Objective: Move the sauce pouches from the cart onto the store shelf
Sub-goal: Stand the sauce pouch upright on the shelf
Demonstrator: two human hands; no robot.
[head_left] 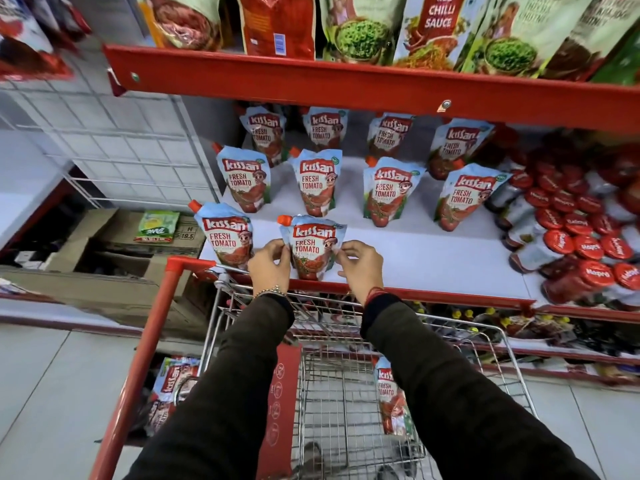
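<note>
Both hands meet at the front of the shelf [433, 258]: the left hand [269, 265] pinches the left edge of a tomato sauce pouch [313, 247] between thumb and fingers, and the right hand [360, 266] pinches its right edge the same way. That pouch stands upright on the white shelf board, just behind the red lip, to the right of another front-row pouch [227, 233]. Behind them stand 2 rows of 4 matching pouches. The cart [346, 393] sits directly below the arms, with 1 pouch [393, 396] leaning inside the basket and more apparently bagged at its left side.

To finish this step well, I would settle the base flat, square the label to the aisle, line it up under the pouch behind, and let go gently so it does not topple forward over the lip. Jars [585, 244] crowd the shelf's right end, well apart.
</note>
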